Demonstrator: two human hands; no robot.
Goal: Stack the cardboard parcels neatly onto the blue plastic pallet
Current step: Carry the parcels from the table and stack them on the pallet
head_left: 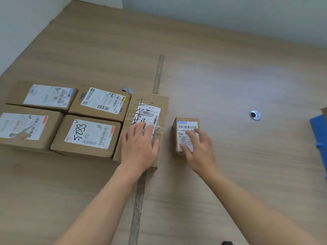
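You have six brown cardboard parcels on the floor (221, 76), all plain square-edged boxes with white printed shipping labels on top. Four sit in a tight two-by-two block at middle left: the upper-left parcel (42, 96), the upper-middle parcel (100, 103), the lower-left parcel (26, 128) with a red-edged label, and the 5288 parcel (88, 135), which has that number hand-written in black on its label. The long parcel (150, 101) lies touching the block's right side and is marked with black pen strokes. Your left grip (139, 147) lies flat on its near end, released, fingers straight over the label. The small parcel (185, 123) stands apart just to the right, near frame centre. Your right grip (198, 149) rests on its top, released, with fingers spread across the barcode label and the thumb at the near left edge. The blue plastic pallet (318, 133) shows only as a smooth corner at the right edge of the frame, well apart from the parcels, with a sliver of cardboard (325, 112) above it. The floor is pale, matt, wood-grain board, split by a dark seam strip (159, 73) that passes under the long parcel. A round metal fitting (255, 114) sits in the open stretch of floor between the small parcel and the pallet. White walls (212, 15) bound the floor along the top of the frame.
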